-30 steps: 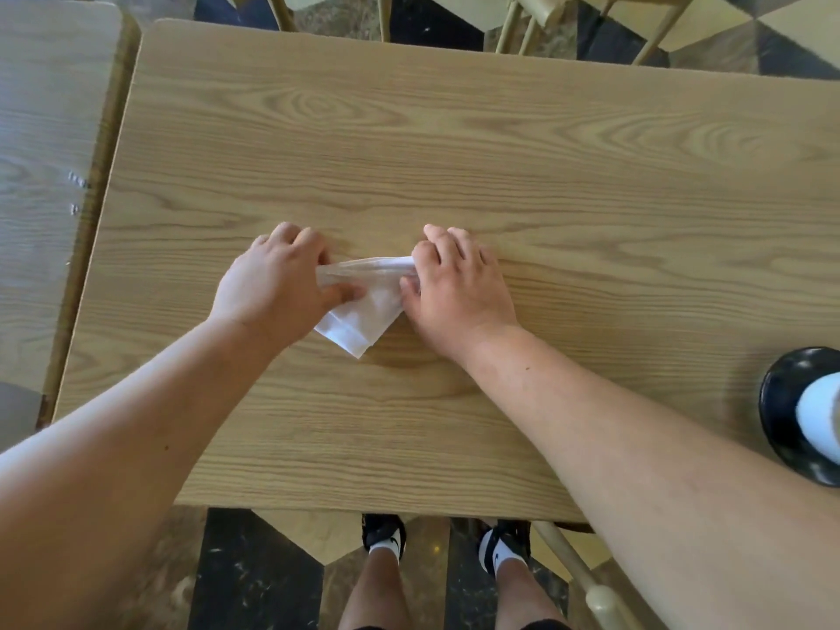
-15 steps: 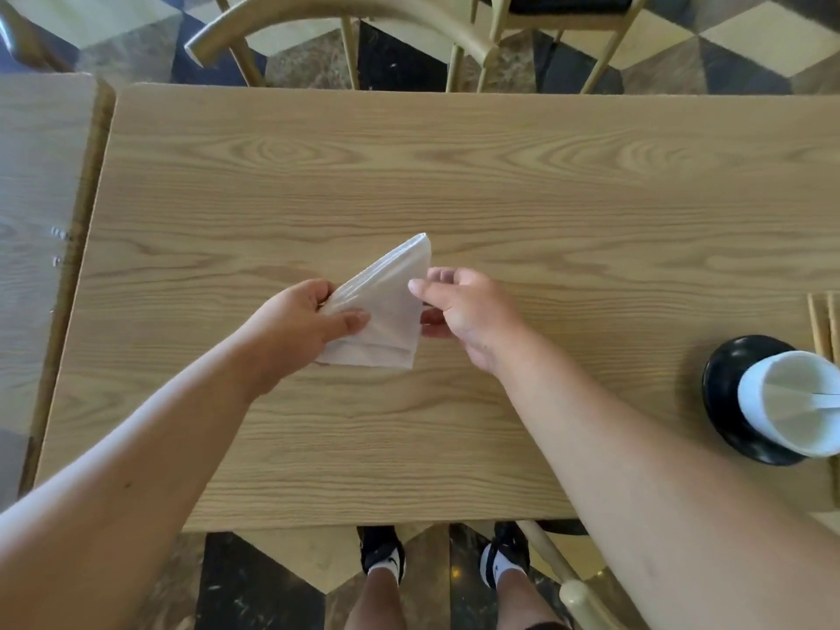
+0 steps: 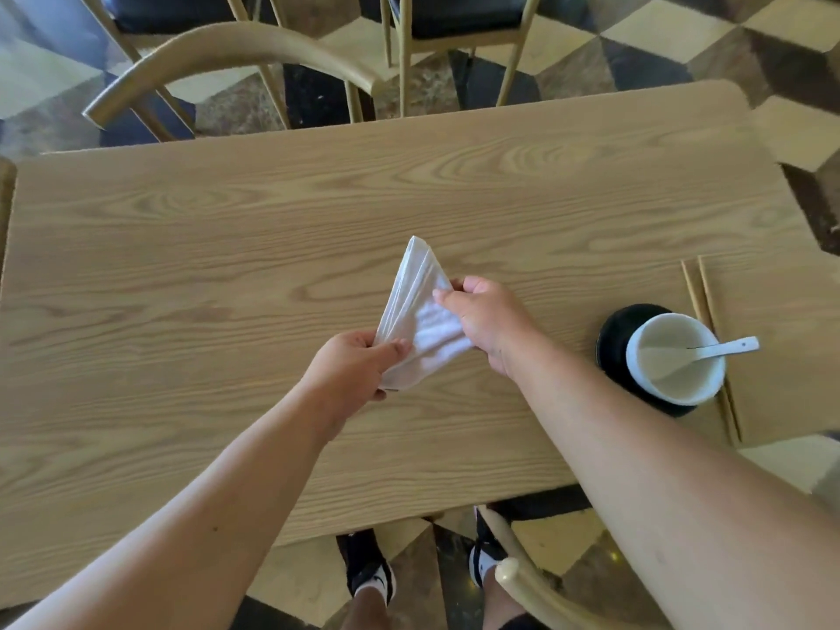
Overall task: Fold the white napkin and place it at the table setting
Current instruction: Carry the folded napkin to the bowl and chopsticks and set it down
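The white napkin (image 3: 420, 311) is folded into a pointed triangle and held above the middle of the wooden table (image 3: 227, 247), tip pointing away from me. My left hand (image 3: 352, 375) pinches its lower left corner. My right hand (image 3: 488, 320) grips its right edge between thumb and fingers. The table setting lies to the right: a white bowl (image 3: 675, 363) with a white spoon (image 3: 722, 348) sits on a black saucer (image 3: 613, 338), beside a pair of wooden chopsticks (image 3: 695, 288).
A second tabletop (image 3: 782, 347) abuts on the right behind the chopsticks. Wooden chairs (image 3: 236, 52) stand along the far edge, and a chair back (image 3: 532, 588) sits close to my legs. Another table edge (image 3: 4, 184) shows at the left.
The napkin was pressed flat on the table a second ago; both hands have lifted it and turned it upright. The view has shifted right, bringing the bowl and chopsticks fully in.
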`<move>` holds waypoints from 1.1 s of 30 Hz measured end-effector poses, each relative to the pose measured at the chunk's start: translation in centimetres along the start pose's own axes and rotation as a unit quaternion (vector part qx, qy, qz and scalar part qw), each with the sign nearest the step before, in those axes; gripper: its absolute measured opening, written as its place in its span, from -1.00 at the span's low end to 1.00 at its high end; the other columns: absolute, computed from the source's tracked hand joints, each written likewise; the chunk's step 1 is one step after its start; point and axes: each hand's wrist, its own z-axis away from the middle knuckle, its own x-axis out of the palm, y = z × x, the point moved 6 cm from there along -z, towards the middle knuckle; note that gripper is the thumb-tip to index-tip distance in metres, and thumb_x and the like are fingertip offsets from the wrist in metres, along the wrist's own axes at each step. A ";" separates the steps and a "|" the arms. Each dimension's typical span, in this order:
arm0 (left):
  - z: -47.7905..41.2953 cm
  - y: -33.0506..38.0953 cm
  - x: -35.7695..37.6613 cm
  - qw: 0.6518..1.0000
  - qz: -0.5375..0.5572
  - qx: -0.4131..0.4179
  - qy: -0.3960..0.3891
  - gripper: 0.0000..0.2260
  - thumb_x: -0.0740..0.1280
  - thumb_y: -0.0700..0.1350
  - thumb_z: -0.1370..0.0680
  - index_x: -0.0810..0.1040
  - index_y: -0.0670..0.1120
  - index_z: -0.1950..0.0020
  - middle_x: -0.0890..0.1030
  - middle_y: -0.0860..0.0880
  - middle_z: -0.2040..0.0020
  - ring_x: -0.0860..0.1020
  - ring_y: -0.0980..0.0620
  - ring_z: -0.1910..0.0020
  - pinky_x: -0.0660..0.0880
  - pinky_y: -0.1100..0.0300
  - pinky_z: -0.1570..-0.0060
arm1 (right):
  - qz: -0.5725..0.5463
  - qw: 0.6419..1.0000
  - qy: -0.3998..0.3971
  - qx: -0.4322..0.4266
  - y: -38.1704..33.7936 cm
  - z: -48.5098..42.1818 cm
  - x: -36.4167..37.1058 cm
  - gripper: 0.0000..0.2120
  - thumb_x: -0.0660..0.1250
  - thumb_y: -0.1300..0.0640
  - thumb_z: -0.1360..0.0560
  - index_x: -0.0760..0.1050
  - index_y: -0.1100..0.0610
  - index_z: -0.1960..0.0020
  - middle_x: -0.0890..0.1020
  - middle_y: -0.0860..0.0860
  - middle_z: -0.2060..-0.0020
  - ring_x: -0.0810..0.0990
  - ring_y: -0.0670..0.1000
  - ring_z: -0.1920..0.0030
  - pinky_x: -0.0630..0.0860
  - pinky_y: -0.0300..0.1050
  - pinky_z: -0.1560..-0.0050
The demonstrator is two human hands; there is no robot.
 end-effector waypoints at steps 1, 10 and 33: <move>0.2 0.5 0.7 1.000 0.001 0.002 0.001 -0.87 0.48 0.03 -0.60 0.75 -0.01 0.04 0.76 0.06 0.16 0.66 0.08 0.20 0.58 0.19 0.23 | 0.000 1.000 0.007 0.000 0.0 0.3 -0.9 -0.90 0.42 0.03 -0.56 0.68 0.02 0.04 0.79 0.01 0.11 0.77 0.12 -0.01 0.66 0.22 -0.17; 1.4 5.0 7.0 0.999 -0.006 0.038 -0.008 -0.88 0.46 -0.01 -0.61 0.75 -0.02 0.00 0.76 0.02 0.13 0.66 0.07 0.17 0.58 0.20 0.22 | -0.006 0.999 0.047 -0.017 -0.9 3.4 -9.1 -0.87 0.43 0.01 -0.57 0.68 0.06 0.00 0.78 0.01 0.11 0.76 0.03 0.12 0.67 -0.05 0.06; 3.7 13.6 22.2 0.995 -0.044 0.088 -0.020 -0.85 0.43 0.00 -0.63 0.72 -0.07 -0.03 0.75 -0.03 0.15 0.65 0.04 0.25 0.60 0.12 0.17 | -0.101 0.990 0.096 -0.031 -0.5 8.3 -25.5 -0.89 0.45 0.11 -0.58 0.63 0.15 -0.03 0.76 0.11 0.20 0.76 0.11 0.24 0.66 -0.03 0.24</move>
